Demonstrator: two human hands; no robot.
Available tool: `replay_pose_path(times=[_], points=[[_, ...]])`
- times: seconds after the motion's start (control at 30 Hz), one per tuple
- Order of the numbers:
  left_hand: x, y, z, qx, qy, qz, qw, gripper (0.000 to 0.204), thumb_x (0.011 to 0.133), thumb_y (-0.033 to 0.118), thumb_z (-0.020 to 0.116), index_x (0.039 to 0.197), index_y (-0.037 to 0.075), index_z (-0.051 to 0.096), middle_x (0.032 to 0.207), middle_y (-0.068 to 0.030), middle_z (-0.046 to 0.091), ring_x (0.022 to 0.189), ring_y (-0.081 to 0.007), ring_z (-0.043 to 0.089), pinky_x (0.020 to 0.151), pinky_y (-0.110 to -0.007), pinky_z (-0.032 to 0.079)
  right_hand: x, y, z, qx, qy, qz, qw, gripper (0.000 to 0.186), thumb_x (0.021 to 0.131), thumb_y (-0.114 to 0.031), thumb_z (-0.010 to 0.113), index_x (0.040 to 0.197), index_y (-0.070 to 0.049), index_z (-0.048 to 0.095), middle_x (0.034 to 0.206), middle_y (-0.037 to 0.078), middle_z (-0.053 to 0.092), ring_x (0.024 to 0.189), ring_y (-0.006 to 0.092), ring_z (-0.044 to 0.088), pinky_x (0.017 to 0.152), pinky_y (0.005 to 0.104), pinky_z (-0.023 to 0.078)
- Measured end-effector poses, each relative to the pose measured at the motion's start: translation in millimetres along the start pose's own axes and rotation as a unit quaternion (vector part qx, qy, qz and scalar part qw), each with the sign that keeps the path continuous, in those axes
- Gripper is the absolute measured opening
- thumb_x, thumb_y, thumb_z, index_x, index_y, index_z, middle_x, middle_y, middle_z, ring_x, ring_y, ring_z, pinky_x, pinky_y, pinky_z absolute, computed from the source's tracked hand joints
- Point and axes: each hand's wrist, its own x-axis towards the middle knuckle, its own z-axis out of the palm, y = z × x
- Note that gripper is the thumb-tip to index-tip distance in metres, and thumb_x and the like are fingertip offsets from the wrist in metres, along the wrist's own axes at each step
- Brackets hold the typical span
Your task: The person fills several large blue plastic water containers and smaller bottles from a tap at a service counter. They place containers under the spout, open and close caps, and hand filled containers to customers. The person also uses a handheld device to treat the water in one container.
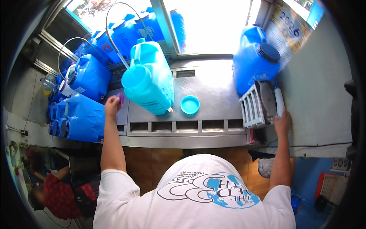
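Observation:
My left hand (111, 106) is closed round a small purple thing (121, 99), perhaps a cap, left of the turquoise water jug (151, 82). The jug stands on the steel counter with its wide mouth uncovered, and a thin curved tube (121, 57) runs down to that mouth. A round turquoise lid (190, 105) lies on the counter just right of the jug. At the right, my right hand (282, 123) is closed at the lower end of a long white handle (280, 100), beside a white slatted basket (252, 108). What the handle belongs to is partly hidden.
Several blue jugs (82, 116) crowd the left end, with more behind the turquoise one. A blue jug with a dark cap (257, 63) stands at the back right. Slots line the steel counter's (213, 84) front edge. Another person (65, 194) is at the lower left.

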Motion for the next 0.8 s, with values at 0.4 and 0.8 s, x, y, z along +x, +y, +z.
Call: replay_pose_path(times=[0.4,0.8], points=[[169.6,93.7,89.7,-0.002,-0.126,0.114,0.985,0.013,0.081,0.012,0.075,0.089,0.006,0.067,0.08,-0.0002,0.066,0.07,-0.008,0.061,0.063,-0.022,0.047,20.9,10.6,11.4,0.108,-0.13,0.193,0.967,0.057,0.08,-0.025,0.068,0.126,0.002,0.047,0.107,0.019,0.063,0.094,0.0328,0.064,0.084,0.0397,0.052],[237.6,124.8,171.4,0.3,-0.126,0.21,0.922,0.022,0.081,0.022,0.073,0.092,0.004,0.072,0.081,-0.005,0.07,0.072,-0.0118,0.062,0.068,-0.027,0.051,-29.8,-129.6,-100.9,0.479,-0.175,0.237,0.827,0.043,0.08,-0.019,0.066,0.118,-0.007,0.051,0.085,0.001,0.058,0.063,0.007,0.058,0.051,0.021,0.048]])
